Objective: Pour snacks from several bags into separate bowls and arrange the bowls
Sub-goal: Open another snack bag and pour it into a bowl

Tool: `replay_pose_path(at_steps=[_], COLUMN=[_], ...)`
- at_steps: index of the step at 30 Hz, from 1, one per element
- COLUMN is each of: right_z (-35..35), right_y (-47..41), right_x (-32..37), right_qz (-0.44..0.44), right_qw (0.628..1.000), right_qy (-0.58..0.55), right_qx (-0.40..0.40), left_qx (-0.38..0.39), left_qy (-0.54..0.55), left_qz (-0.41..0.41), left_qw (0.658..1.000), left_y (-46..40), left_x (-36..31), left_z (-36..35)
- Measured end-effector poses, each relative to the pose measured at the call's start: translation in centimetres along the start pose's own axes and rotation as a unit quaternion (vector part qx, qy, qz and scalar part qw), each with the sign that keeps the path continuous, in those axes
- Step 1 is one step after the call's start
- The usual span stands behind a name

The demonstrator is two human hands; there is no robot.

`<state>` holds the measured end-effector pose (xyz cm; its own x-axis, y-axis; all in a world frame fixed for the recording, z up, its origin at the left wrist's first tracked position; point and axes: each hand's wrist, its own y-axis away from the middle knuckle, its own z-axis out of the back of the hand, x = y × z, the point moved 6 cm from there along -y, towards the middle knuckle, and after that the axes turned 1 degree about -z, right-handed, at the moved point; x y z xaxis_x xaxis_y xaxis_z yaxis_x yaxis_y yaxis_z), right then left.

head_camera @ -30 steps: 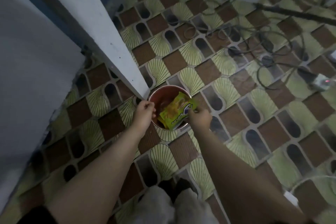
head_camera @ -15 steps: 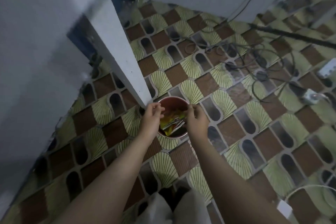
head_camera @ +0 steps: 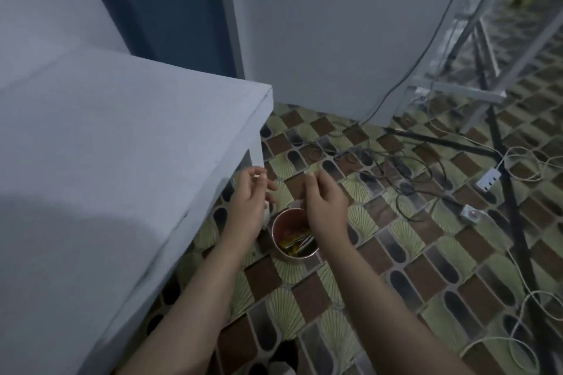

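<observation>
Head view looks down on a patterned tile floor (head_camera: 441, 283) in brown, pale green and grey, with a white counter (head_camera: 106, 161) filling the frame from 9 to 11 o'clock; its top is bare where it shows. Its corner juts out at about 12 o'clock of the hands, and its long edge runs down toward 7 o'clock. Behind it stand a blue panel (head_camera: 170, 9) and a white wall (head_camera: 335, 24).

A small round tub (head_camera: 278, 237) with a red inner wall sits on the floor just beside the counter's edge, at frame centre. Crumpled snack wrappers (head_camera: 297, 239) — yellow, red and silvery — lie inside it.

Both bare hands hover above the tub, apart from each other. The left hand (head_camera: 248, 201) is loosely curled with thumb and forefinger near each other; whether it pinches anything I cannot tell. The right hand (head_camera: 326, 207) is half-open, fingers bent, gripping nothing visible, and covers the tub's right rim.

From 1 to 4 o'clock the floor is crossed by tangled cables (head_camera: 380, 161), a white power strip (head_camera: 489, 180) and dark tripod legs (head_camera: 511, 222). A metal frame (head_camera: 469, 94) stands at 2 o'clock. Open floor lies at 5 o'clock.
</observation>
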<state>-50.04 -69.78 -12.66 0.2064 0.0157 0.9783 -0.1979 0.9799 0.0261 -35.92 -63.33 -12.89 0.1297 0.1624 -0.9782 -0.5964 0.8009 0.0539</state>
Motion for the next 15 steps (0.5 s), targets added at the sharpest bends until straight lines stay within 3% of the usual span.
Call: replay_pose_path(at_steps=[5,11,15], right_z=[-0.9,-5.7,-11.3], right_y=[8.5,20.4,28.6], right_x=[4.7,10.4,15.6], right_qz=[0.052,0.096,0.13], right_qw=[0.997,0.98,0.953], right_qy=[-0.029,-0.071,-0.09], right_qx=[0.046,0.16,0.26], left_qx=[-0.058,-0.191,-0.307], left_qy=[0.004,0.01,-0.007], left_qz=[-0.05,-0.082,-0.091], left_qw=[0.997,0.978,0.947], left_y=[8.4,22.3,30.5], left_x=[-3.9,-7.2,-8.1], left_z=[6.8,19.5,28.9])
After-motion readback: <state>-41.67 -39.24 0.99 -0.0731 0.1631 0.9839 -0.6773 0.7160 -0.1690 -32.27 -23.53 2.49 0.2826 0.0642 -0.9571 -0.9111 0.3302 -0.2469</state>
